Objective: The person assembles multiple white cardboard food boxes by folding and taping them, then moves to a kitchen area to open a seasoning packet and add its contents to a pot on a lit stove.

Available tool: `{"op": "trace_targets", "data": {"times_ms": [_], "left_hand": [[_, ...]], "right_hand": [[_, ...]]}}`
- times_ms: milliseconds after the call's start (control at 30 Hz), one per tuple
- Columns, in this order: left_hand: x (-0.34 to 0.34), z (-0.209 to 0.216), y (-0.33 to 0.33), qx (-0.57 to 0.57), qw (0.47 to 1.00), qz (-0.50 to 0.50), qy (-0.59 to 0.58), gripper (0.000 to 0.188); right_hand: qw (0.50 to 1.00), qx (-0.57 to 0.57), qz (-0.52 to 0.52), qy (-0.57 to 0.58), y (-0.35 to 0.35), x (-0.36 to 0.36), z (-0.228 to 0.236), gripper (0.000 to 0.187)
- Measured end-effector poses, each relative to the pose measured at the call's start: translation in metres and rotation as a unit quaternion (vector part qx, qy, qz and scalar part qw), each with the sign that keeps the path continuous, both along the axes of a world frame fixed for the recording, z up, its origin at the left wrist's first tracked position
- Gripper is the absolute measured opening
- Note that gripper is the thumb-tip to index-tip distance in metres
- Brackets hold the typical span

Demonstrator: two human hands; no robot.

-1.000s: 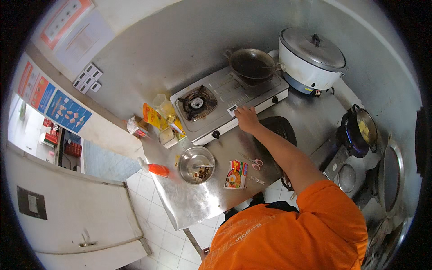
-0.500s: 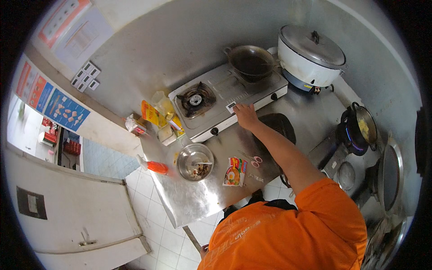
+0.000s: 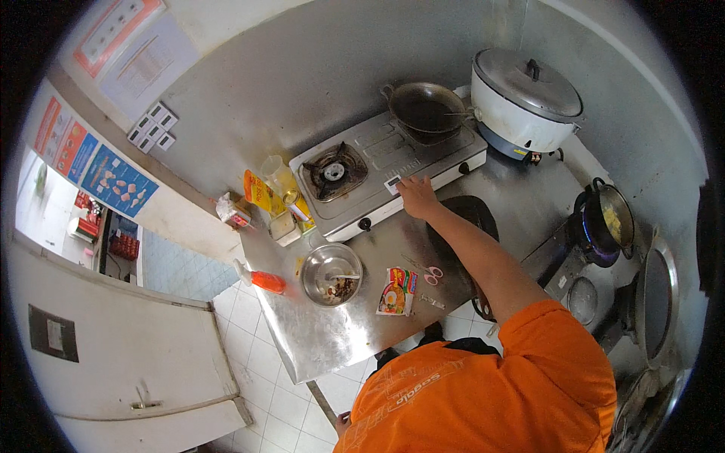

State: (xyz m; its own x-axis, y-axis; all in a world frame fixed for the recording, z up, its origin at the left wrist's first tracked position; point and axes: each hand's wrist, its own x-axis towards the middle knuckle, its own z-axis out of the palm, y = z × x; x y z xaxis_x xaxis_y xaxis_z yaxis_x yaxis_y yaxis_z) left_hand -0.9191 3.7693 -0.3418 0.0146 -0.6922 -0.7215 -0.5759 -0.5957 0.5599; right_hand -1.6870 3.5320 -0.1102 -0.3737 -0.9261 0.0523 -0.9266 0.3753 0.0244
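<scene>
My right hand (image 3: 418, 198) reaches over the counter to the front edge of the two-burner gas stove (image 3: 370, 198). Its bent fingers are closed at the edge of a small white digital timer (image 3: 393, 183), which rests on the stove top. Only a small part of my left hand (image 3: 343, 424) shows, low beside my orange shirt; its fingers are mostly hidden. On the counter below the stove lie an instant noodle packet (image 3: 396, 291), pink-handled scissors (image 3: 432, 275) and a steel bowl (image 3: 332, 260) with dark and pale bits of food in it.
A wok (image 3: 425, 106) sits on the stove's right burner, with a large rice cooker (image 3: 525, 94) beside it. Farther right, a pan (image 3: 615, 215) with yellow food stands over a blue flame (image 3: 591, 230). A dark griddle (image 3: 461, 215) lies under my forearm. A red bottle (image 3: 268, 281) stands left.
The whole view has shifted slightly right and down. My right hand stays at the timer, and the things on the counter keep their places.
</scene>
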Motion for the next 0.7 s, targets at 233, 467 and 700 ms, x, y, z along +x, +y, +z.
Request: {"op": "trace_targets", "data": {"times_ms": [233,467,700], "left_hand": [[0.004,-0.008,0.007,-0.047,0.998,-0.023,0.031,0.041],[0.0,-0.003,0.003,-0.035,0.999,-0.014,-0.018,0.037],[-0.001,-0.008,0.0,-0.052,0.998,-0.014,0.038,0.036]], "right_hand": [[0.997,-0.071,-0.011,0.014,0.002,-0.006,-0.01,0.038],[0.996,-0.085,-0.017,0.02,0.005,-0.004,-0.013,0.038],[0.996,-0.082,-0.026,0.021,0.005,-0.003,-0.015,0.041]]}}
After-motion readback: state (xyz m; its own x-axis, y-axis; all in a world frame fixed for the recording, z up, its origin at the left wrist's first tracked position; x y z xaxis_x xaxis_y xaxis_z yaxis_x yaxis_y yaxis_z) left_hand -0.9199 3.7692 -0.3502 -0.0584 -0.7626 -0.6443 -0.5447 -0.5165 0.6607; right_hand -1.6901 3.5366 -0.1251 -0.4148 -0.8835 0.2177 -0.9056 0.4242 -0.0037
